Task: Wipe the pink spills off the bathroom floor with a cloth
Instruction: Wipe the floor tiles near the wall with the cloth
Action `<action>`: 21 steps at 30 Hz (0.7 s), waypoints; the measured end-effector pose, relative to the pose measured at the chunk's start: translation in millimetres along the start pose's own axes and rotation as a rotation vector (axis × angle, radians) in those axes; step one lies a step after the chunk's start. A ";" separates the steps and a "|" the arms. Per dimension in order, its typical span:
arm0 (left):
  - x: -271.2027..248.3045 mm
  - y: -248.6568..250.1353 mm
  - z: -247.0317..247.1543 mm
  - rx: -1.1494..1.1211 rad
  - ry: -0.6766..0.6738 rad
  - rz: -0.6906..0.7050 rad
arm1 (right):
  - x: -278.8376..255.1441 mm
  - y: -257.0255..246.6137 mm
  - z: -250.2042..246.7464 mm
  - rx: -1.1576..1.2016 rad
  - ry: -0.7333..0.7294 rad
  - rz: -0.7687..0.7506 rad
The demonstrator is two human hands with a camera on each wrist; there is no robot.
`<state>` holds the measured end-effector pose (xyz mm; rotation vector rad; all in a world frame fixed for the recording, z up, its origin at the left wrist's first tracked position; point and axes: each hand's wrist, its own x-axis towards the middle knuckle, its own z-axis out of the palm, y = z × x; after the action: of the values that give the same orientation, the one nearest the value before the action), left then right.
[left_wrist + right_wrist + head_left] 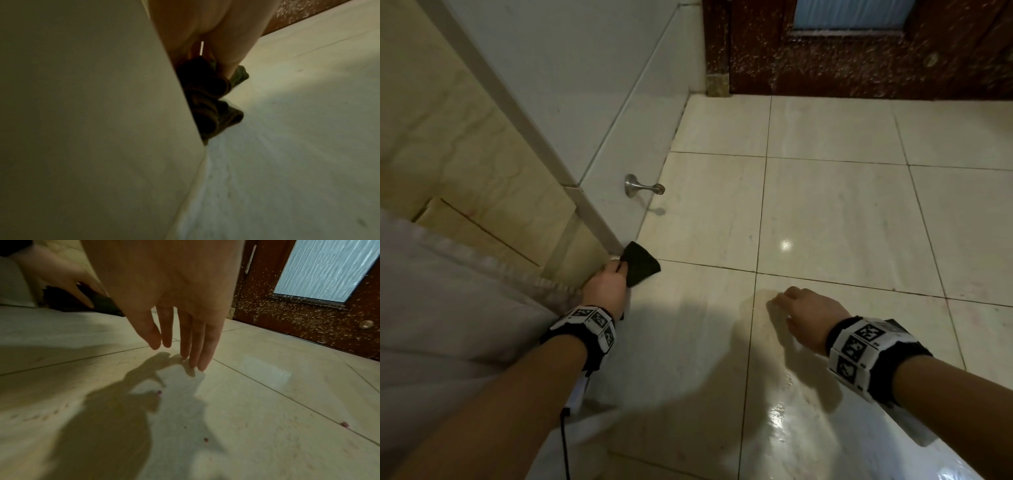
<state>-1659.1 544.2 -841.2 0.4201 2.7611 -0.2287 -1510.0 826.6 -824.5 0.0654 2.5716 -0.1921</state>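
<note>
My left hand (616, 272) grips a dark, bunched cloth (642, 263) low at the foot of the wall corner, just above the floor tiles (825, 212). The left wrist view shows the cloth (209, 97) hanging in folds beneath the left hand (207, 48), partly hidden by the wall edge. My right hand (796, 306) hovers empty over the floor to the right, its fingers (197, 350) straight and pointing down, tips near the tile. Small pink drops (159, 392) (206, 440) (344, 424) dot the tile below it. The right wrist view also shows the left hand (68, 280) with the cloth (102, 303).
A metal door stopper (642, 186) juts from the white wall just beyond the cloth. A dark red door (859, 48) with a frosted pane closes off the far side. A wet, glossy patch (784, 411) lies near me. My pale clothing (448, 308) fills the lower left.
</note>
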 end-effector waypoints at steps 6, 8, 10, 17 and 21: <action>-1.3 6.1 -1.3 -0.136 -0.093 0.273 | 18.4 -43.9 -12.7 -0.064 0.158 -0.318; -7.1 2.8 -5.3 -0.044 -0.139 0.292 | 36.6 -64.3 -20.2 -0.137 0.146 -0.390; -19.7 -2.5 -12.9 0.202 -0.136 0.253 | 58.2 -81.5 -28.2 -0.203 0.122 -0.423; -88.6 -26.7 -0.9 0.532 -0.240 0.110 | 107.3 -136.9 -36.1 -0.456 0.080 -0.529; -102.4 -35.7 5.9 0.591 -0.248 0.082 | 111.8 -154.5 -31.3 -0.496 0.133 -0.625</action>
<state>-1576.4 482.7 -806.9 0.5981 2.3853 -1.0123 -1634.3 679.3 -839.0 -0.9378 2.6124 0.2342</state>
